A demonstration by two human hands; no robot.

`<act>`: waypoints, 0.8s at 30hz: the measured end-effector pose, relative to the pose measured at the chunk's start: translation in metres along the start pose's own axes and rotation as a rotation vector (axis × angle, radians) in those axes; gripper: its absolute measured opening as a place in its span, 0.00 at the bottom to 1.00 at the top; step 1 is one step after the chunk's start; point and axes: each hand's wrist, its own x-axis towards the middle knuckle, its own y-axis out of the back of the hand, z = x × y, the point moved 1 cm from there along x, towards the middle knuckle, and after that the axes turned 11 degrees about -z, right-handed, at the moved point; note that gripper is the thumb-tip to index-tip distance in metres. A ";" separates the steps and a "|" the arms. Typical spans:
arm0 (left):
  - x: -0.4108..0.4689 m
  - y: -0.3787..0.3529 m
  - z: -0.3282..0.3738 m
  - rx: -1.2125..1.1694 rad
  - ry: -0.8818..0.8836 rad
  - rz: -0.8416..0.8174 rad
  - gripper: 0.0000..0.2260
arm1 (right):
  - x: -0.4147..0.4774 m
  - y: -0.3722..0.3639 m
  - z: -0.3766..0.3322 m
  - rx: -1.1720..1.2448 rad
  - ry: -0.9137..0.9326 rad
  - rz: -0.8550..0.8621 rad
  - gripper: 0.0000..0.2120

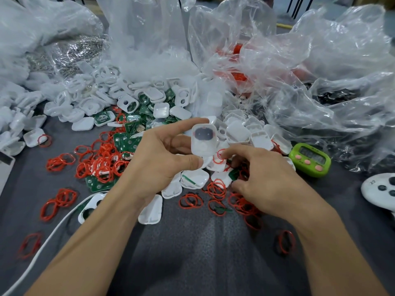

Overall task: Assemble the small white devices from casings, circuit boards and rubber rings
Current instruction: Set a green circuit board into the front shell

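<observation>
pinching a white casing [203,139] in the left hand [162,161] over the middle of the tabletop [192,257]; touching a red ring [218,160] with the forefinger of the right hand [263,182], grasp impossible to tell.

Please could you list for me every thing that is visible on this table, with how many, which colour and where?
casings: many, white, heaped across the middle
circuit boards: many, green, mixed among the casings
rubber rings: many, red, scattered over the front
plastic bags: several, clear, along the back
timer: one, green with pink buttons, at the right
controller: one, white, at the right edge
cable: one, white, lower left
table: one, grey cover, under everything
left hand: one, centre, holds a single casing
right hand: one, centre right, its fingers seem to pinch a single ring
</observation>
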 end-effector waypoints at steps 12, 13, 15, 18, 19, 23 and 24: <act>0.001 -0.008 -0.002 0.088 0.032 0.030 0.32 | 0.004 0.014 0.009 0.801 0.071 0.500 0.12; 0.001 -0.009 -0.002 0.095 0.038 0.027 0.32 | 0.003 0.014 0.008 0.842 0.103 0.511 0.13; 0.001 -0.011 -0.002 0.101 0.047 0.019 0.32 | 0.002 0.014 0.006 0.834 0.176 0.546 0.13; 0.000 -0.011 -0.001 0.090 0.043 0.019 0.32 | 0.001 0.010 0.004 0.509 0.196 0.542 0.09; 0.000 -0.012 0.000 0.073 0.035 0.018 0.32 | 0.001 0.007 0.002 0.402 0.184 0.516 0.08; 0.000 -0.008 0.001 -0.048 0.012 -0.012 0.31 | 0.002 0.003 -0.002 0.257 0.101 0.410 0.07; 0.000 -0.007 0.001 -0.091 0.009 -0.023 0.31 | 0.002 0.005 -0.001 0.269 0.094 0.394 0.07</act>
